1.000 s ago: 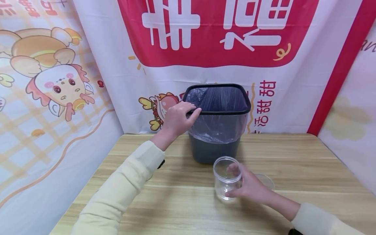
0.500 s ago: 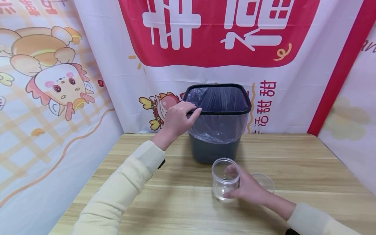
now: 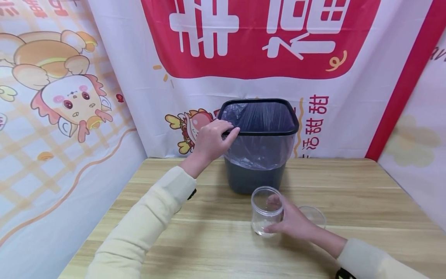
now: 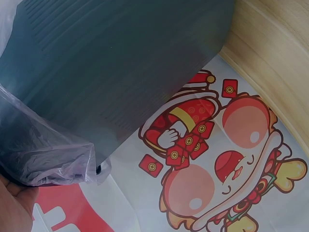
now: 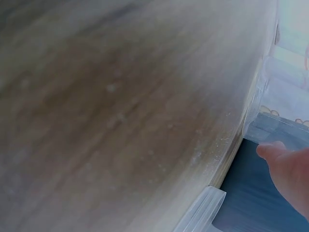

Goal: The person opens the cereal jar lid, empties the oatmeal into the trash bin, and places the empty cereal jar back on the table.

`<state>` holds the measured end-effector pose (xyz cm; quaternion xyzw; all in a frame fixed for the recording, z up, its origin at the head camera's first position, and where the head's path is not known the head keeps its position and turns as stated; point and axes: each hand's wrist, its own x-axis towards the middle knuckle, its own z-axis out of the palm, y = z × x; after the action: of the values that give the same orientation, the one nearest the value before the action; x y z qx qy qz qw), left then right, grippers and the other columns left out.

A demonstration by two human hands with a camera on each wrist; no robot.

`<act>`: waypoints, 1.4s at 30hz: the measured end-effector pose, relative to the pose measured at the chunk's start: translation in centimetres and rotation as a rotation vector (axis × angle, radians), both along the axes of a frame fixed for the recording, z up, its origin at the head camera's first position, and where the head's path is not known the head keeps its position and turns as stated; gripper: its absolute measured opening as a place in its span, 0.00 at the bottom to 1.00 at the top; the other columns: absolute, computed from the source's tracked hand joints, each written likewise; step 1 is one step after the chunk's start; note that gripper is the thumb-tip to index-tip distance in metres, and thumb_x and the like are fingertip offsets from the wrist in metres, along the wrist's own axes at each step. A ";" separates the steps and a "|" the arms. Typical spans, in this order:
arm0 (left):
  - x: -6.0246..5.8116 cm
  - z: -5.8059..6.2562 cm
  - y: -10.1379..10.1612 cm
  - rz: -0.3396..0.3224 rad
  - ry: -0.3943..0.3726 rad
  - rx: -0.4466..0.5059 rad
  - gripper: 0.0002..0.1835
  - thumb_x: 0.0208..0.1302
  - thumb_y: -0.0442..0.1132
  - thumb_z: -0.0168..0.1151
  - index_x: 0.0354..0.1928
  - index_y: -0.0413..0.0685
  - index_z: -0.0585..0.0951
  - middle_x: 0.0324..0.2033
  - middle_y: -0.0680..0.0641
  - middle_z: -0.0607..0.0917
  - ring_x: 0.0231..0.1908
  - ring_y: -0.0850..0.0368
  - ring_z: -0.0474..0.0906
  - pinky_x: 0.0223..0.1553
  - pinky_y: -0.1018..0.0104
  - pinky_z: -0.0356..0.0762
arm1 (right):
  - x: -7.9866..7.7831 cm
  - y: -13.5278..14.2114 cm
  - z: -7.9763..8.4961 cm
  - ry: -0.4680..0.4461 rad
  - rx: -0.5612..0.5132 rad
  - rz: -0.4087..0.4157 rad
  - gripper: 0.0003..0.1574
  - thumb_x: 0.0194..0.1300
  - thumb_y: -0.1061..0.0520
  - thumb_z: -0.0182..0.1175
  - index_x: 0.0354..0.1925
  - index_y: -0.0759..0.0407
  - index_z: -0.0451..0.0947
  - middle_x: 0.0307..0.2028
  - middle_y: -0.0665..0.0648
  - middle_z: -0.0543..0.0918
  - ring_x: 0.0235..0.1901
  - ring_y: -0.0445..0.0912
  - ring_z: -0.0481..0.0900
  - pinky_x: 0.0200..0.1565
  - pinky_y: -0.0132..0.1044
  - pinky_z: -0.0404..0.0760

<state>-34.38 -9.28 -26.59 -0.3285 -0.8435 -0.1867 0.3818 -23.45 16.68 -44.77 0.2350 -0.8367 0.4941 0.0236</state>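
Note:
My left hand [image 3: 213, 141] grips the near left corner of the black rim of a dark grey trash bin [image 3: 256, 180]. A thin clear bag [image 3: 258, 151] lines the bin and hangs down over its outside. In the left wrist view the fingers [image 4: 17, 205] show at the rim, below the bin's side. My right hand [image 3: 294, 221] holds a clear plastic jar [image 3: 266, 217] from its right side, low over the table, its round mouth facing up. A clear round lid [image 3: 315, 216] lies on the table behind the right wrist, partly covered by it.
The bin stands on a wood-grain table [image 3: 209, 248] near its back edge. Behind hangs a white and red printed cloth [image 3: 251, 66], and a patterned sheet [image 3: 52, 116] covers the left side. The right wrist view is blurred, mostly wood surface.
The right hand and the jar have shifted slightly left, uncovering more of the lid. The left hand and the bin have stayed in place.

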 end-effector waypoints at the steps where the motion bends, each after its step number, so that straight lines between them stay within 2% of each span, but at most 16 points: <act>1: 0.0 0.0 0.0 0.001 -0.001 0.000 0.19 0.68 0.52 0.56 0.45 0.45 0.87 0.43 0.46 0.87 0.46 0.54 0.82 0.48 0.62 0.79 | 0.0 0.0 0.0 -0.001 0.000 -0.002 0.54 0.35 0.50 0.82 0.57 0.67 0.66 0.54 0.65 0.76 0.53 0.57 0.76 0.53 0.47 0.75; 14: 0.1 -0.1 0.0 0.001 -0.003 0.005 0.19 0.69 0.51 0.56 0.45 0.45 0.87 0.43 0.46 0.87 0.46 0.54 0.82 0.49 0.62 0.79 | -0.6 -0.2 -0.5 -0.015 -0.007 -0.016 0.53 0.36 0.52 0.82 0.56 0.67 0.66 0.54 0.65 0.77 0.54 0.57 0.75 0.56 0.50 0.73; 27: 0.2 0.1 -0.1 -0.002 -0.029 -0.008 0.19 0.69 0.51 0.56 0.46 0.45 0.87 0.43 0.47 0.87 0.46 0.55 0.82 0.48 0.63 0.79 | -0.4 -0.1 -0.5 -0.045 -0.039 0.000 0.58 0.38 0.54 0.81 0.62 0.72 0.61 0.58 0.69 0.73 0.58 0.61 0.71 0.60 0.57 0.68; 33: 0.3 0.1 -0.2 -0.008 -0.085 0.058 0.20 0.69 0.51 0.57 0.50 0.45 0.85 0.48 0.46 0.86 0.51 0.55 0.80 0.54 0.63 0.76 | -0.1 0.0 -0.5 -0.025 -0.037 0.014 0.60 0.40 0.54 0.80 0.64 0.73 0.59 0.59 0.70 0.73 0.57 0.62 0.72 0.59 0.54 0.70; 37: 0.4 0.1 -0.1 -0.036 -0.123 0.127 0.20 0.68 0.50 0.59 0.53 0.43 0.83 0.51 0.45 0.84 0.54 0.54 0.79 0.58 0.63 0.72 | 0.1 0.1 -0.2 -0.044 -0.039 -0.009 0.62 0.40 0.54 0.80 0.66 0.72 0.58 0.59 0.68 0.73 0.58 0.62 0.72 0.60 0.56 0.69; 42: 0.6 0.3 -0.2 -0.078 -0.123 0.176 0.21 0.68 0.47 0.60 0.55 0.39 0.82 0.53 0.43 0.83 0.57 0.53 0.76 0.60 0.63 0.69 | 0.5 0.2 0.3 -0.052 -0.071 -0.012 0.61 0.40 0.57 0.80 0.65 0.74 0.57 0.60 0.71 0.72 0.59 0.65 0.70 0.61 0.58 0.66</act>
<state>-33.76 -9.46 -26.25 -0.3142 -0.8322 -0.2948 0.3490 -22.91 16.92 -44.47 0.2161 -0.8203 0.5294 0.0135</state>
